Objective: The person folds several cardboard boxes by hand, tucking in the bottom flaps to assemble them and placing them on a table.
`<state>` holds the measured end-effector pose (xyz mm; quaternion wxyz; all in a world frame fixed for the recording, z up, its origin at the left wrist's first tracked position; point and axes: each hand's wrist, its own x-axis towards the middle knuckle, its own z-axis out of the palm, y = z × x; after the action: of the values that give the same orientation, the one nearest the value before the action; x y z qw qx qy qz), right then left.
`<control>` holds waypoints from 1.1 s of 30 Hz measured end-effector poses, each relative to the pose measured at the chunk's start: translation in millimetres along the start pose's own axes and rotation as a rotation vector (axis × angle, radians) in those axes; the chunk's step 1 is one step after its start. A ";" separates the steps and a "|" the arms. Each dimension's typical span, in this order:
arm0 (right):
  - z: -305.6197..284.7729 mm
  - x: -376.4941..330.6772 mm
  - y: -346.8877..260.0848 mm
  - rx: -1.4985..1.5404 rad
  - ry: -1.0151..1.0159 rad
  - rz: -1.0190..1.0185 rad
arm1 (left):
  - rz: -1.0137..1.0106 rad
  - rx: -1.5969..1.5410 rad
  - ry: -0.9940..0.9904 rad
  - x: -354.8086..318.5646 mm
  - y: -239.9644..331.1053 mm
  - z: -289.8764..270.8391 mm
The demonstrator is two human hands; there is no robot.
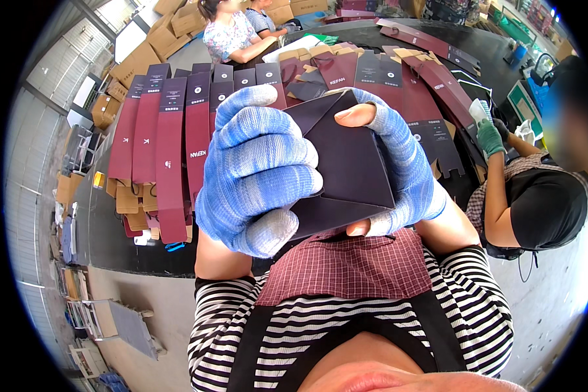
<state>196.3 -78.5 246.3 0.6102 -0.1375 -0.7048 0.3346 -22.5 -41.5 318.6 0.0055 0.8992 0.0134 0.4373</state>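
Note:
A dark purple-black box (349, 160) is held up in front of my chest, its end with folded, overlapping flaps turned toward me. My left hand (261, 173), in a blue and white knit glove, has its fingers curled against the box's left side. On the other side my right hand (402, 163) wraps round the box, its bare thumb tip lying on the upper part and another bare fingertip showing at the lower edge. The glove on that hand leaves those tips uncovered. The rest of the box's length is hidden behind its end.
Long maroon cartons with dark ends (171, 150) lie in rows across the black table (137, 255), and more cartons (438, 85) spread to the right. At right a co-worker in a green glove (490, 137) stands close. Two people (235, 32) are at the far side.

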 end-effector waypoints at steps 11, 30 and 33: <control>-1.5 -2.6 1.1 -0.018 0.048 0.027 | -0.014 -0.039 0.134 -15.4 -6.4 4.4; -9.9 -17.8 29.1 -0.029 -0.037 -0.033 | -0.066 -0.110 0.208 -49.2 -16.2 32.2; -9.8 -42.5 59.8 -0.204 -0.051 0.067 | -0.280 -0.337 0.466 -60.2 -18.5 63.4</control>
<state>202.1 -57.0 175.8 0.5633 -0.2139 -0.7456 0.2847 -10.2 -24.7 231.7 0.2114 0.7508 0.0651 0.6224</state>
